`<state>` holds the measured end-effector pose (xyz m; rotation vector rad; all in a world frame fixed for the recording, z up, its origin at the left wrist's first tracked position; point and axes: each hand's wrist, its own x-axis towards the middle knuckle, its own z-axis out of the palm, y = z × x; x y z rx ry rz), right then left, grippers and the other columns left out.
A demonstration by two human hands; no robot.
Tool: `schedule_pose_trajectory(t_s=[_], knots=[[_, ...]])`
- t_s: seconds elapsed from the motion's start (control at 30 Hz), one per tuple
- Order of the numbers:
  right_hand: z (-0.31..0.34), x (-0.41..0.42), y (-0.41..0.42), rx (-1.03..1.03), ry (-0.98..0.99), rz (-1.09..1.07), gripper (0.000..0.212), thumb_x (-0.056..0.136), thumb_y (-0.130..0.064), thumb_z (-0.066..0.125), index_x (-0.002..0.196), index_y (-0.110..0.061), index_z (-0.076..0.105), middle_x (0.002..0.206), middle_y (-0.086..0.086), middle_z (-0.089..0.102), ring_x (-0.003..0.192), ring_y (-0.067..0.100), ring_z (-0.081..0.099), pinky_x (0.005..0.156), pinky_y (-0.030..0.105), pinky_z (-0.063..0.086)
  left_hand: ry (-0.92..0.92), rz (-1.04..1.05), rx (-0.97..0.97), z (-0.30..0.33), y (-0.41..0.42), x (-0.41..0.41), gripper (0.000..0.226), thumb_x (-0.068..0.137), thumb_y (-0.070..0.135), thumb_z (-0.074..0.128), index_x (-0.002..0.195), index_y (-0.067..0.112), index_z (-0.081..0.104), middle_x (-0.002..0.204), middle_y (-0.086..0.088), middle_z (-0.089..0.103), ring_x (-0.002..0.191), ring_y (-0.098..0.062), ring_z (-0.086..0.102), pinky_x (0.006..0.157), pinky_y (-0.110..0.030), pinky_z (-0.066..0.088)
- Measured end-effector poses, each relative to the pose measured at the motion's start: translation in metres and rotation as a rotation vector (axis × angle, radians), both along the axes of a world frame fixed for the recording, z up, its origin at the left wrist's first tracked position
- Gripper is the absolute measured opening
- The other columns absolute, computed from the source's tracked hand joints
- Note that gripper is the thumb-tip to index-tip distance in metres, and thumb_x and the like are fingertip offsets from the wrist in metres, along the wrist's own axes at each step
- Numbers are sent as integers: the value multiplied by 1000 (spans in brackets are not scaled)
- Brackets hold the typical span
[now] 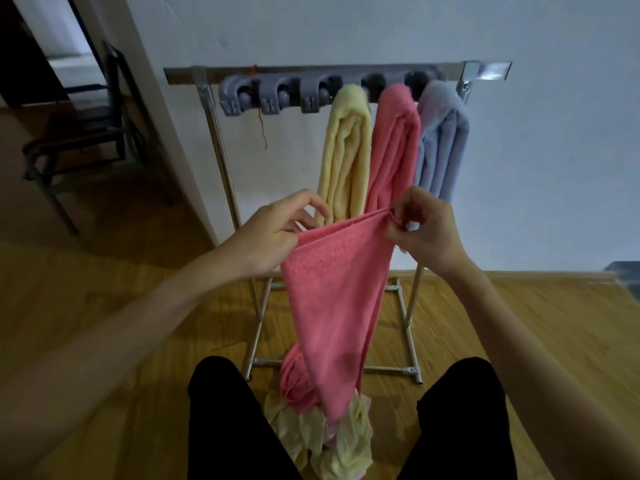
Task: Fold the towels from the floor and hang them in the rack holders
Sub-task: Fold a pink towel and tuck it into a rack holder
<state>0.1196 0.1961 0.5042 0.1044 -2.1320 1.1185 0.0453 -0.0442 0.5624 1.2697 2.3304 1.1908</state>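
Pink towel held up in front of the rack

My left hand [273, 233] and right hand [420, 226] each pinch a top corner of a nubby pink terry towel [332, 299], stretched before the metal rack [311, 72]. It tapers down to a crumpled pale-yellow and pink pile [322, 434] on the wood floor below. On the rack's grey plastic holders hang folded yellow, pink and blue towels.
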Motion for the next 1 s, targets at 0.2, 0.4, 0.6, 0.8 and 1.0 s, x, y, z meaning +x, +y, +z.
schedule_pose_trajectory(t_s=[0.2, 0.4, 0.6, 0.8, 1.0], knots=[[-2, -6, -5, 12, 12, -4, 30, 79, 0, 69, 104, -15, 61, 75, -3, 63, 63, 8, 57, 61, 16, 48, 118, -176, -257, 0, -9, 2, 53, 90, -5, 46, 121, 37, 57, 119, 14, 50, 110, 3, 48, 92, -22, 45], [-9, -7, -14, 105, -105, -14, 15, 85, -2, 66, 99, -7, 72, 70, -14, 63, 59, 4, 57, 60, 12, 40, 169, -224, -479, -7, -11, 2, 42, 91, 1, 45, 125, 22, 59, 119, 8, 45, 114, -6, 43, 92, -15, 35], [-18, -6, -25, 105, -157, 23, 14, 85, 4, 63, 95, -3, 70, 64, -5, 64, 52, 9, 62, 56, 26, 54, 218, -381, -635, -17, -13, 5, 49, 89, 0, 45, 135, 16, 51, 128, 4, 45, 98, 18, 42, 82, 0, 36], [-24, -8, -33, 96, -161, 54, 15, 86, 5, 61, 97, -3, 68, 65, 8, 66, 53, 15, 64, 59, 38, 55, 466, -470, -497, -23, -11, 9, 35, 91, 3, 55, 124, 14, 64, 120, 0, 61, 107, -5, 53, 89, -7, 38], [-22, -8, -31, 85, -154, 53, 15, 85, 6, 63, 98, 0, 69, 74, 7, 69, 59, 13, 67, 63, 33, 57, 790, -421, -305, -29, -2, 16, 18, 81, 18, 73, 97, 12, 72, 100, -4, 64, 87, -14, 57, 79, -34, 56]])
